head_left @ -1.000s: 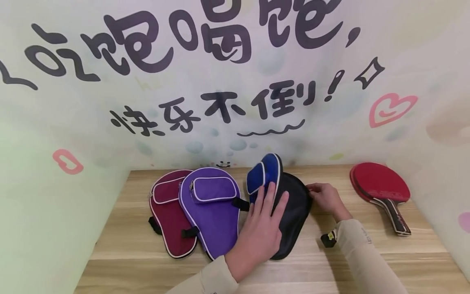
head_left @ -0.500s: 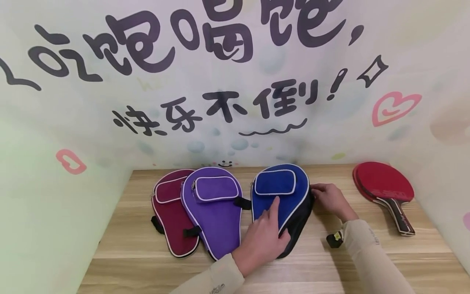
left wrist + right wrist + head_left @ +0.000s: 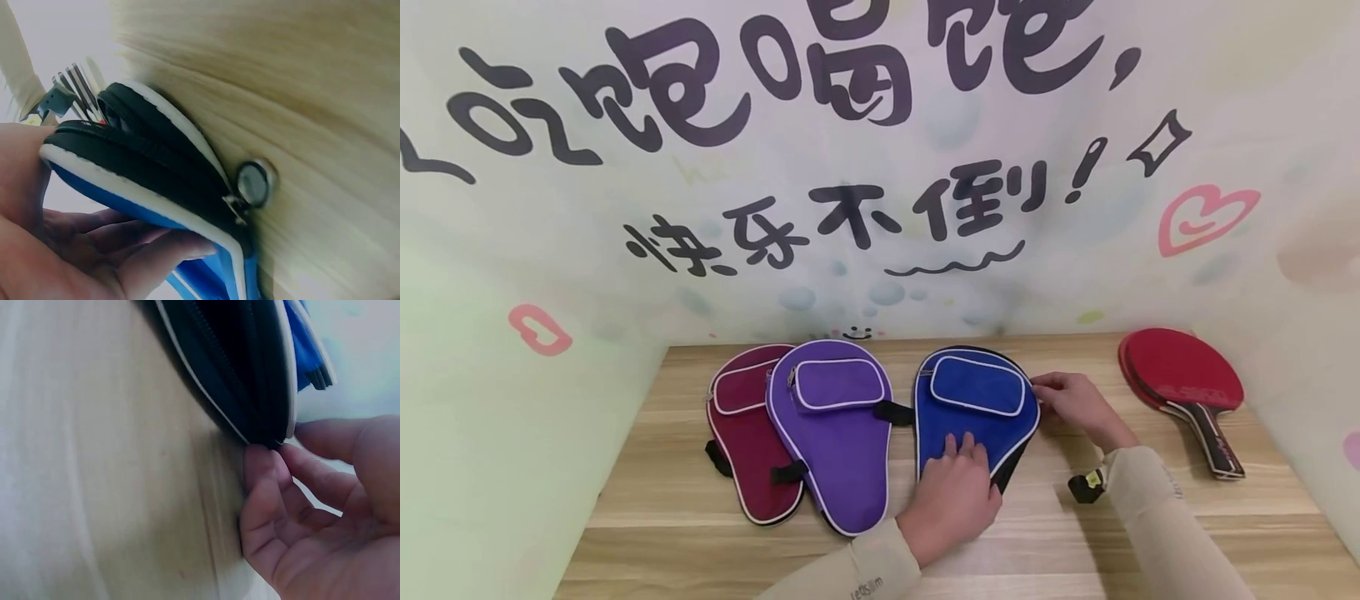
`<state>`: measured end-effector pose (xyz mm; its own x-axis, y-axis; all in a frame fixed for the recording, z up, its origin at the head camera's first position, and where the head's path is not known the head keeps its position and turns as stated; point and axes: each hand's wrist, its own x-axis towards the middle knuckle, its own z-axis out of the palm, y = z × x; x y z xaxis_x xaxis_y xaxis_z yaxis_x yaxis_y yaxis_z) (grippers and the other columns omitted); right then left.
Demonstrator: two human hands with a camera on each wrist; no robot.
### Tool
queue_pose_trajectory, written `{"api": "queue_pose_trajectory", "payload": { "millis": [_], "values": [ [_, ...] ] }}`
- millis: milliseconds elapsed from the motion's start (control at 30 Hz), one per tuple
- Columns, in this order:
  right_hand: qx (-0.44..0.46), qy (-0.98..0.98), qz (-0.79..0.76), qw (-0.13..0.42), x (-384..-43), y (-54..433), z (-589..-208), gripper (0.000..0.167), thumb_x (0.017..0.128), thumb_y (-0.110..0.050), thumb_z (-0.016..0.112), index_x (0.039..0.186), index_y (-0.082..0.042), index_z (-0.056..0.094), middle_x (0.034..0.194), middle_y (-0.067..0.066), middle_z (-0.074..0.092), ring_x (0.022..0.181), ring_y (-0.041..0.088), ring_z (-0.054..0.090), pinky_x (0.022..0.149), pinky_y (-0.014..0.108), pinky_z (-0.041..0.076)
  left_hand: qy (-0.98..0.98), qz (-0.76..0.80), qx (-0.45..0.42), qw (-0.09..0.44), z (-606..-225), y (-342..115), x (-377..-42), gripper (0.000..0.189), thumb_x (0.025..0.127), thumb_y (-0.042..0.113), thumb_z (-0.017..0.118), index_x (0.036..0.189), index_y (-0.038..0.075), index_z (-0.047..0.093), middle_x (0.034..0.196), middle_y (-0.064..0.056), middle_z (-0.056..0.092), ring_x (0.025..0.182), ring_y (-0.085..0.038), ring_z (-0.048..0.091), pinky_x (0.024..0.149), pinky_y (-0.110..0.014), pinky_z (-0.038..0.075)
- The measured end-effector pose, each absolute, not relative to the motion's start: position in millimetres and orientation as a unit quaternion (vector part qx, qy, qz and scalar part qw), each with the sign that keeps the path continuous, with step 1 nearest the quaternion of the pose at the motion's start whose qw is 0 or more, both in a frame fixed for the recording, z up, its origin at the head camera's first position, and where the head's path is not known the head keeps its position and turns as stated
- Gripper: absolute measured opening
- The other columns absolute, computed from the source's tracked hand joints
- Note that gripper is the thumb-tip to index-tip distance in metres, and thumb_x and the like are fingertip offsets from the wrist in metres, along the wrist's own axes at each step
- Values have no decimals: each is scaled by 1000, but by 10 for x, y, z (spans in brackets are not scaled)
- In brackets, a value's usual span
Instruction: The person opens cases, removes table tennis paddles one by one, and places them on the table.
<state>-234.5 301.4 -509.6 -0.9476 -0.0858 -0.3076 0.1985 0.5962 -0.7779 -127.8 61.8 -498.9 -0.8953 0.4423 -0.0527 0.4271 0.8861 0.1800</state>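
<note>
A blue table tennis bat case (image 3: 943,421) with white piping and a front pocket lies on the table, its narrow end toward me. My left hand (image 3: 955,504) rests on the lower part of its blue front, fingers laid on the cloth. In the left wrist view a zip slider with a round metal piece (image 3: 253,182) shows at the black edge, and the cover stands apart from the back. My right hand (image 3: 1078,404) pinches the case's right edge with thumb and fingertips, where the right wrist view shows the parted zip (image 3: 234,369). The case's inside is mostly hidden.
A purple bat case (image 3: 842,454) overlaps a dark red one (image 3: 752,433) on the left, with black straps beside them. Red table tennis bats (image 3: 1183,371), seemingly stacked, lie at the right. The patterned wall (image 3: 760,308) stands along the table's back edge.
The blue front cover, folded up and to the left earlier, has come down over the black back. My left hand moved toward me along it; my right hand stayed at the right edge.
</note>
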Motion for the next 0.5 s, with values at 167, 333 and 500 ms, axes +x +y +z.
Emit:
{"api": "queue_pose_trajectory", "payload": {
  "millis": [167,333,500],
  "values": [
    [20,896,-424,131,-2338,2959,-5125,36,104,-18,55,127,8,64,108,23,74,83,16,70,68,29,58,970,38,238,36,-5033,635,-1247,61,96,50,62,139,6,61,146,-11,61,134,-33,61,91,-43,61],
    [13,915,-392,95,-2363,2925,-5157,32,101,-17,58,119,8,68,99,21,75,76,16,70,66,27,54,969,8,242,53,-5040,633,-1233,71,96,61,57,145,10,57,152,-9,56,140,-31,55,97,-40,59],
    [7,925,-371,77,-2384,2928,-5206,31,101,-17,58,116,7,69,100,21,75,75,15,71,68,27,53,967,-6,247,67,-5045,624,-1231,73,97,65,54,148,12,54,155,-8,53,143,-29,52,99,-38,57]
  ]
}}
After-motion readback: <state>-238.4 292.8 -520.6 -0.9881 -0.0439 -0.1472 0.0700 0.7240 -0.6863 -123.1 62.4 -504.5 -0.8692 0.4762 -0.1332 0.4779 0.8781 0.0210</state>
